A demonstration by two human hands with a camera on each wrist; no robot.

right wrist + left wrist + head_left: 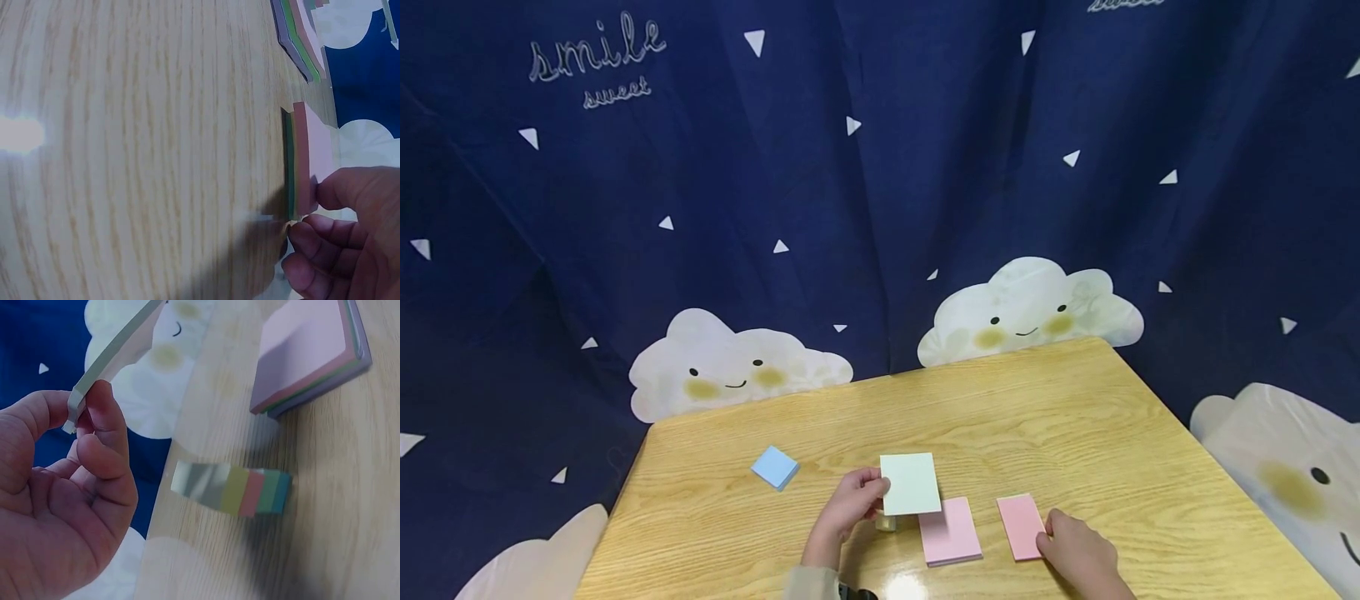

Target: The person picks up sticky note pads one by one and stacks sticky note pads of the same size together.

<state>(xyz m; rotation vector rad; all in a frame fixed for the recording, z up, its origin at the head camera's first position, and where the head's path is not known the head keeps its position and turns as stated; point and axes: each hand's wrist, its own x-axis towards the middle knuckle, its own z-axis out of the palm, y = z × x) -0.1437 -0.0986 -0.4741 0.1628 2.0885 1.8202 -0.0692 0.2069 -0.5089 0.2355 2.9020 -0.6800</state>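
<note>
My left hand (pixel 852 502) pinches the edge of a pale green sticky note pad (pixel 910 483), holding it above the table; the left wrist view shows this pad (pixel 115 353) raised and tilted. Below that hand sits a small stack of coloured strips (pixel 234 489), mostly hidden in the head view. Partly under the raised pad is a square pink sticky note stack (pixel 951 537) with green and purple layers. To its right, my right hand (pixel 1078 552) pinches the near right corner of a narrower pink sticky note pad (pixel 1021 527), whose yellow and green layers (pixel 289 165) show underneath.
A small blue sticky note pad (pixel 774 467) lies at the left of the wooden table (pixel 1000 417). Behind the table hangs a dark blue curtain (pixel 880 167) with clouds and triangles. Light glares on the tabletop near the front edge.
</note>
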